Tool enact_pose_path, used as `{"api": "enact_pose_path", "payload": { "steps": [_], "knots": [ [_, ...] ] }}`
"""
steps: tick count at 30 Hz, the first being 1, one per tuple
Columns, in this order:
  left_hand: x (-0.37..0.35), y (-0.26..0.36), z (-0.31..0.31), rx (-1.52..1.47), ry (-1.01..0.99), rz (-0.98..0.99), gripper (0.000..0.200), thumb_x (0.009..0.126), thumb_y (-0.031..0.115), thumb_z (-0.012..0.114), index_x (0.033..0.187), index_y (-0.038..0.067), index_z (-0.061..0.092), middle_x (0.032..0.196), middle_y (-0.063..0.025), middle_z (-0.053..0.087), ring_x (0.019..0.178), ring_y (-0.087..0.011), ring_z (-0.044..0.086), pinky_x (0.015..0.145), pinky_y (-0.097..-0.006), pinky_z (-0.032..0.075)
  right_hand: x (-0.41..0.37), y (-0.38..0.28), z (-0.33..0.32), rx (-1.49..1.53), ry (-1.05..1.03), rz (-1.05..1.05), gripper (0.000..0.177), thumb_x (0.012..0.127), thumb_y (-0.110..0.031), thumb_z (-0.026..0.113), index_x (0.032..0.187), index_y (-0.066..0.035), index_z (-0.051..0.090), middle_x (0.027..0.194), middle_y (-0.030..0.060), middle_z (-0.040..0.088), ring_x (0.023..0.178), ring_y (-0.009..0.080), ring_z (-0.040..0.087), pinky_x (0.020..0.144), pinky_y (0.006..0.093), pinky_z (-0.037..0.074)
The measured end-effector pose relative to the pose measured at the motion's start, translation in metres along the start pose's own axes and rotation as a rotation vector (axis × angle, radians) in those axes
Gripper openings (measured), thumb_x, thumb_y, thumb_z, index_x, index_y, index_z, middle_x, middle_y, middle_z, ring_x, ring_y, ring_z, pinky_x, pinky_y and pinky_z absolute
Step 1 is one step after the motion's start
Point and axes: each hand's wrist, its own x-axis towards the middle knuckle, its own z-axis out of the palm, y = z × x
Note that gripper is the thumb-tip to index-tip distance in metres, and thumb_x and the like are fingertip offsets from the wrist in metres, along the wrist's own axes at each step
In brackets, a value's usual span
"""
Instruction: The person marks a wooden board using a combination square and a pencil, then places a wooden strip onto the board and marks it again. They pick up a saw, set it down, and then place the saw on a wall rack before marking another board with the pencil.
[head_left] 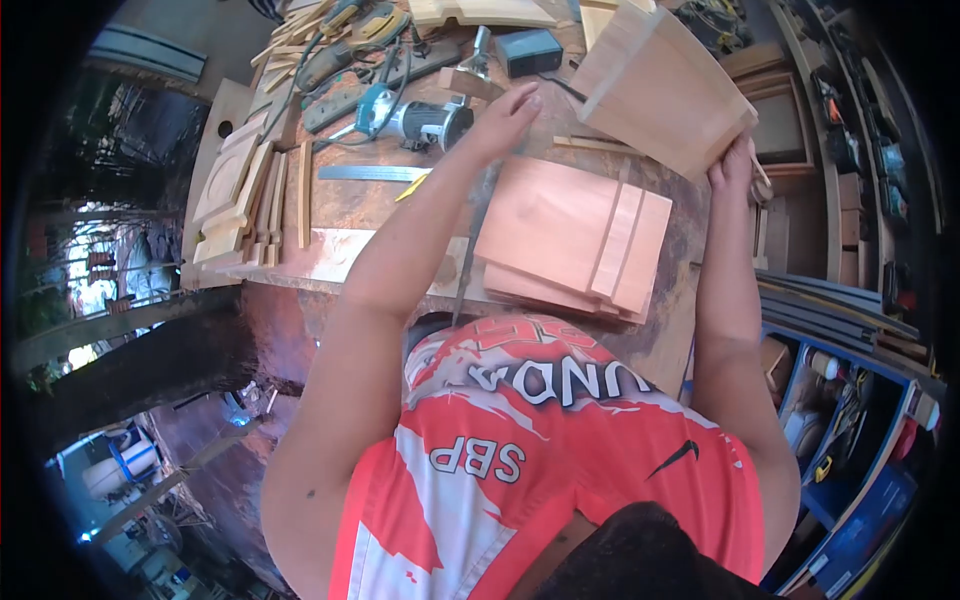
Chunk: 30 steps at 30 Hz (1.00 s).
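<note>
My right hand (735, 165) grips the near right corner of a flat, pale wooden panel (665, 90) with a raised strip along its left edge. The panel is tilted above the far right of the workbench (400, 225). Apart from the panel, my left hand (512, 118) reaches over the bench with fingers stretched out and nothing visible in it. Between my forearms lies a stack of wooden boards (545, 225), with narrow wooden strips (620, 235) across its top.
Left of my left hand lie a teal trim router (415, 118) with its cord, a metal ruler (370, 173) and several wood pieces (240, 200). A dark blue box (530, 52) and more power tools (350, 45) sit at the back. Shelves (840, 430) stand at the right.
</note>
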Motion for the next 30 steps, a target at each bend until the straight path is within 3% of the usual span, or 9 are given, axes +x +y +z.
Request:
{"api": "enact_pose_path", "payload": {
  "steps": [5, 8, 10, 13, 16, 18, 20, 24, 30],
  "knots": [
    [0.019, -0.027, 0.021, 0.213, -0.002, 0.095, 0.049, 0.094, 0.033, 0.06, 0.137, 0.01, 0.05, 0.134, -0.0145, 0.055, 0.124, -0.0236, 0.051, 0.102, -0.0333, 0.041, -0.009, 0.019, 0.0, 0.03, 0.103, 0.07, 0.05, 0.098, -0.041, 0.05, 0.133, -0.005, 0.047, 0.127, 0.0126, 0.059, 0.114, 0.026, 0.058, 0.095, 0.0395, 0.05],
    [0.039, -0.024, 0.03, 0.649, -0.231, 0.154, 0.045, 0.089, 0.028, 0.065, 0.13, 0.013, 0.057, 0.132, -0.0146, 0.055, 0.123, -0.0273, 0.051, 0.102, -0.0361, 0.041, -0.016, 0.018, -0.015, 0.086, 0.177, 0.044, 0.056, 0.097, -0.045, 0.051, 0.135, -0.006, 0.045, 0.131, 0.0118, 0.056, 0.117, 0.0273, 0.056, 0.097, 0.0417, 0.049],
    [0.059, -0.041, 0.042, 0.955, -0.386, 0.591, 0.047, 0.083, 0.023, 0.069, 0.128, 0.017, 0.058, 0.135, -0.0151, 0.052, 0.121, -0.0335, 0.051, 0.101, -0.0411, 0.043, -0.029, 0.006, -0.027, 0.11, 0.255, 0.017, 0.059, 0.095, -0.049, 0.052, 0.135, -0.006, 0.045, 0.133, 0.0111, 0.054, 0.12, 0.0283, 0.054, 0.099, 0.0436, 0.048],
    [0.073, -0.039, 0.054, 1.104, -0.483, 0.576, 0.05, 0.079, 0.019, 0.071, 0.127, 0.013, 0.058, 0.135, -0.0136, 0.05, 0.12, -0.0351, 0.049, 0.1, -0.0435, 0.043, -0.055, -0.027, -0.04, 0.182, 0.352, 0.012, 0.067, 0.091, -0.059, 0.051, 0.137, -0.012, 0.046, 0.137, 0.0084, 0.052, 0.124, 0.0308, 0.051, 0.104, 0.051, 0.042],
    [0.088, -0.038, 0.054, 1.059, -0.483, 0.507, 0.05, 0.079, 0.016, 0.07, 0.127, 0.01, 0.057, 0.131, -0.0134, 0.052, 0.119, -0.0354, 0.049, 0.1, -0.0434, 0.043, -0.064, -0.043, -0.101, 0.254, 0.307, -0.052, 0.062, 0.092, -0.055, 0.052, 0.136, -0.012, 0.046, 0.135, 0.0077, 0.052, 0.123, 0.0309, 0.051, 0.103, 0.0504, 0.043],
    [0.107, -0.05, 0.05, 1.088, -0.498, 0.569, 0.049, 0.08, 0.015, 0.069, 0.127, 0.008, 0.057, 0.128, -0.0134, 0.052, 0.118, -0.0351, 0.049, 0.1, -0.043, 0.043, -0.094, -0.065, -0.102, 0.249, 0.395, -0.09, 0.057, 0.094, -0.051, 0.052, 0.135, -0.012, 0.047, 0.134, 0.0075, 0.054, 0.122, 0.0301, 0.052, 0.102, 0.0491, 0.044],
    [0.118, -0.055, 0.057, 1.114, -0.505, 0.626, 0.048, 0.08, 0.015, 0.069, 0.126, 0.007, 0.057, 0.125, -0.0134, 0.053, 0.118, -0.0349, 0.049, 0.1, -0.0426, 0.043, -0.121, -0.078, -0.109, 0.135, 0.487, -0.122, 0.068, 0.09, -0.061, 0.05, 0.137, -0.013, 0.046, 0.138, 0.007, 0.05, 0.126, 0.0289, 0.048, 0.105, 0.0483, 0.042],
    [0.109, -0.032, 0.079, 1.115, -0.552, 0.511, 0.046, 0.081, 0.018, 0.069, 0.125, 0.009, 0.058, 0.117, -0.0162, 0.056, 0.11, -0.0353, 0.054, 0.095, -0.0431, 0.045, -0.16, -0.074, -0.146, 0.249, 0.515, -0.097, 0.059, 0.094, -0.054, 0.049, 0.137, -0.014, 0.045, 0.136, 0.0069, 0.052, 0.123, 0.0274, 0.051, 0.101, 0.047, 0.046],
    [0.135, -0.062, 0.185, 0.995, -0.76, 0.56, 0.049, 0.084, 0.027, 0.069, 0.129, 0.012, 0.056, 0.111, -0.0183, 0.058, 0.104, -0.0363, 0.057, 0.088, -0.0448, 0.047, -0.196, -0.073, -0.144, 0.343, 0.579, -0.097, 0.054, 0.096, -0.049, 0.047, 0.138, -0.014, 0.045, 0.134, 0.008, 0.053, 0.121, 0.0284, 0.054, 0.099, 0.0473, 0.048]
  ]
}}
